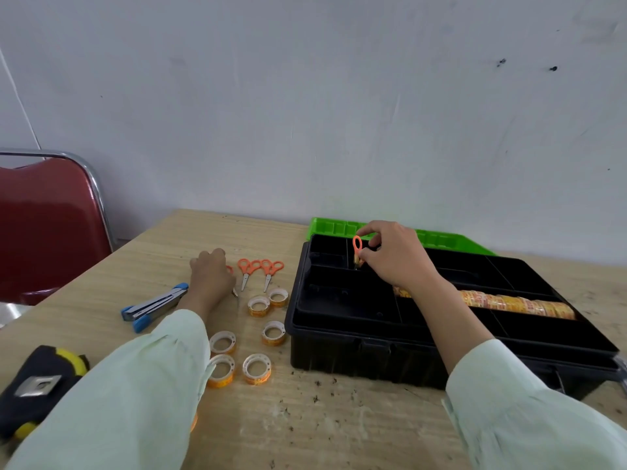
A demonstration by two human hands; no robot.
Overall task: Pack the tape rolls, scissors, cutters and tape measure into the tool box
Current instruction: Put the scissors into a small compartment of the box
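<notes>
My right hand (397,256) pinches a pair of orange scissors (357,245) upright over a back compartment of the black tool box (356,354). A row of tape rolls (515,303) lies in the box's long middle slot. My left hand (212,276) rests closed over another pair of scissors, whose tip (234,292) pokes out below. Two orange scissors (246,271) (269,272) lie beside it. Several loose tape rolls (257,368) sit on the table. A blue-ended cutter (154,307) lies left. The black and yellow tape measure (37,385) is at the near left.
The box's green lid (441,237) lies open behind it. A red chair (47,228) stands at the table's left. The wooden table (322,429) has dark specks near its front edge. A wall rises close behind.
</notes>
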